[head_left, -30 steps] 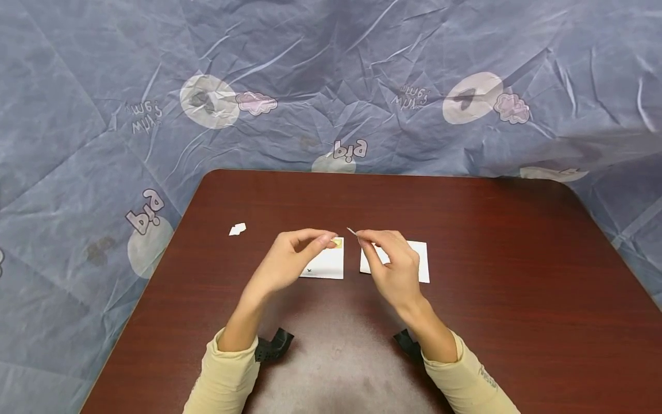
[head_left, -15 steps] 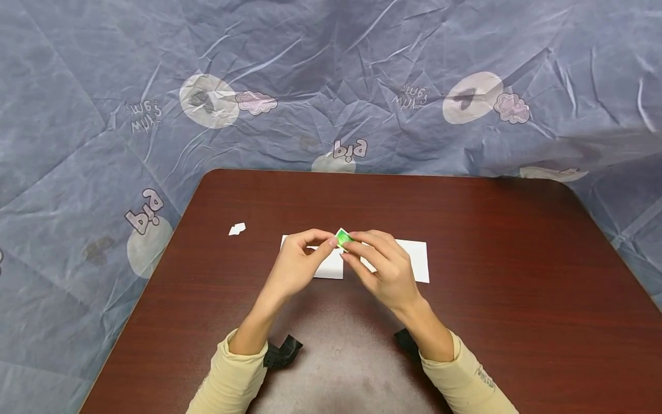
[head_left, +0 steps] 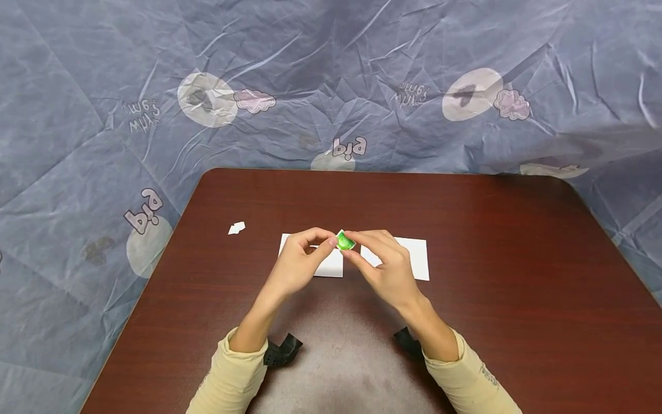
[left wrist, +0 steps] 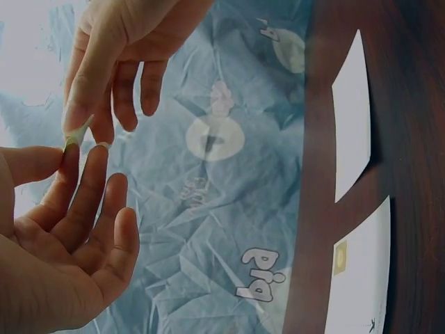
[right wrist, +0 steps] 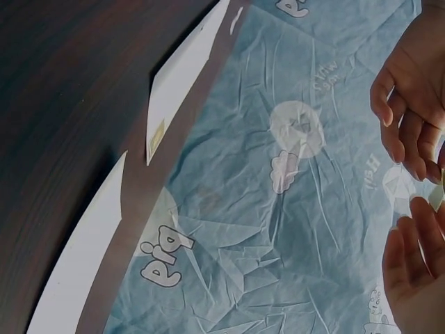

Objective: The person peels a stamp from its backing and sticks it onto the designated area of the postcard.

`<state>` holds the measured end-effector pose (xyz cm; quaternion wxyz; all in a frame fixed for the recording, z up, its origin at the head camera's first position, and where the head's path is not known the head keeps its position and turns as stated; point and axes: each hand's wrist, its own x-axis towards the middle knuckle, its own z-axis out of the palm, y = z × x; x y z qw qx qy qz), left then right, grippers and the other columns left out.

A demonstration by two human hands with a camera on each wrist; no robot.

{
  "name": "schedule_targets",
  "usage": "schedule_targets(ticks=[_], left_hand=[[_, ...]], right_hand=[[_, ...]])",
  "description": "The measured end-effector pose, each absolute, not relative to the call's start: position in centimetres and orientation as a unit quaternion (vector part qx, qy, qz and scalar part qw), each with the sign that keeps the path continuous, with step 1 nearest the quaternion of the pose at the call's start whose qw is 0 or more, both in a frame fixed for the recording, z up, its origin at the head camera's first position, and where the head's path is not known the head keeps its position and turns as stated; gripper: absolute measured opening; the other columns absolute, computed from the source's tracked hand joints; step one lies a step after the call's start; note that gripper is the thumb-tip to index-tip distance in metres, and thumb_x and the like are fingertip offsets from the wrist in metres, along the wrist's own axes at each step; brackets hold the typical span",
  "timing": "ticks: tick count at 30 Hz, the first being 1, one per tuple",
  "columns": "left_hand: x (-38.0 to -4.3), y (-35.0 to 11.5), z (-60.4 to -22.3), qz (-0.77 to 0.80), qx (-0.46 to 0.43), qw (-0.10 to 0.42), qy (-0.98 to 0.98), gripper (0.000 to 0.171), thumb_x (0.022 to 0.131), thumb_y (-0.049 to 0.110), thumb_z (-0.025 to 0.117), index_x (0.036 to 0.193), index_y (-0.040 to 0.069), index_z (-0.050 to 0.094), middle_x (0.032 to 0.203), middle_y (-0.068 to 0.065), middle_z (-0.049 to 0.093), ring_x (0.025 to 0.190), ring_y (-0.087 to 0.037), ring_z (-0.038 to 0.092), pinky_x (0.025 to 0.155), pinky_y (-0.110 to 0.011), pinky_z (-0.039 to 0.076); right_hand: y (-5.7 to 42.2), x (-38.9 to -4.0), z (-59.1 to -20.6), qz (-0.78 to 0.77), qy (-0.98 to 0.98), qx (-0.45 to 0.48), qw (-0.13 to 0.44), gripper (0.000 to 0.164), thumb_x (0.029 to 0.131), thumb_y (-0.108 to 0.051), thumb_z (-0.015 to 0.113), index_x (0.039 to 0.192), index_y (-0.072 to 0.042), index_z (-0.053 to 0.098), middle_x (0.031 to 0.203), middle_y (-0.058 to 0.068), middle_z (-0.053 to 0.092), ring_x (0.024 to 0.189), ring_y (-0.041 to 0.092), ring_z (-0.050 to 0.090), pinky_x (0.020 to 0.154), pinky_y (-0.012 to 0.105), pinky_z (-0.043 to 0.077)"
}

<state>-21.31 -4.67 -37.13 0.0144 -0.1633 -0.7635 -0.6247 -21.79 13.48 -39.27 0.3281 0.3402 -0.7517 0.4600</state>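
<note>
Both hands meet over the table, holding a small green stamp (head_left: 346, 240) with a white border. My left hand (head_left: 293, 263) pinches the stamp's left corner between thumb and index finger. My right hand (head_left: 390, 267) pinches its right side, thumb below and fingers above. In the left wrist view the stamp (left wrist: 78, 133) shows nearly edge-on between the fingertips. Below the hands lie two white envelopes, partly covered in the head view: a left envelope (head_left: 330, 268) and a right envelope (head_left: 418, 260). A yellow stamp (left wrist: 341, 257) sits on the left envelope's corner, hidden by my left hand from the head.
Small white paper scraps (head_left: 236, 228) lie at the far left of the brown table (head_left: 465, 218). A grey-blue printed sheet (head_left: 331, 80) hangs behind the table's back edge. Black straps with camera mounts (head_left: 283, 351) sit at the wrists.
My left hand has moved right to meet the right hand, and both now hold the stamp. The stamp has turned from edge-on to show its green face, then tilted slightly.
</note>
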Motion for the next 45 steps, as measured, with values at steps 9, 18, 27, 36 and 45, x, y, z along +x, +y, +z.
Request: schedule_targets(ticks=[9,18,27,36,45], left_hand=[[-21.4,-4.6,-37.0,-0.622,-0.188,-0.013,-0.760,0.015,0.095,0.012,0.060,0.098,0.001,0.070,0.095,-0.005,0.068,0.092,-0.017,0.060,0.080,-0.042,0.047],[-21.5,-4.8,-37.1,-0.574,-0.191,-0.009,-0.796,0.016,0.095,0.016,0.060,0.097,0.005,0.071,0.098,-0.002,0.069,0.093,-0.016,0.060,0.081,-0.037,0.047],[-22.0,-4.7,-38.2,-0.520,-0.209,-0.007,-0.828,0.012,0.096,0.016,0.058,0.096,0.010,0.068,0.103,0.001,0.067,0.098,-0.014,0.060,0.084,-0.037,0.048],[-22.0,-4.3,-38.4,-0.539,-0.249,0.031,-0.804,0.011,0.096,0.013,0.058,0.098,0.007,0.067,0.098,-0.001,0.067,0.093,-0.015,0.061,0.083,-0.039,0.048],[-22.1,-3.8,-38.5,-0.562,-0.249,0.048,-0.788,0.011,0.096,0.011,0.058,0.099,0.005,0.067,0.095,-0.001,0.067,0.091,-0.013,0.060,0.081,-0.037,0.049]], right_hand=[[13.6,-21.8,-39.2,0.465,-0.760,0.341,0.300,0.028,0.073,0.003,0.079,0.100,-0.002,0.072,0.086,0.003,0.069,0.076,0.016,0.057,0.073,0.022,0.046],[14.1,-21.9,-38.8,0.465,-0.792,0.324,0.225,0.025,0.079,-0.005,0.077,0.103,-0.005,0.071,0.085,-0.001,0.068,0.079,0.014,0.060,0.073,0.030,0.049],[14.7,-21.9,-38.5,0.470,-0.821,0.292,0.142,0.021,0.083,-0.011,0.075,0.103,-0.008,0.072,0.086,-0.006,0.068,0.079,0.011,0.062,0.067,0.029,0.050],[14.8,-21.8,-38.4,0.546,-0.801,0.233,0.080,0.018,0.085,-0.011,0.073,0.102,-0.009,0.071,0.082,-0.001,0.070,0.072,0.017,0.065,0.056,0.027,0.046],[14.9,-21.5,-38.1,0.562,-0.796,0.208,0.090,0.021,0.085,-0.009,0.072,0.106,-0.005,0.072,0.082,0.001,0.071,0.073,0.016,0.066,0.059,0.026,0.046]])
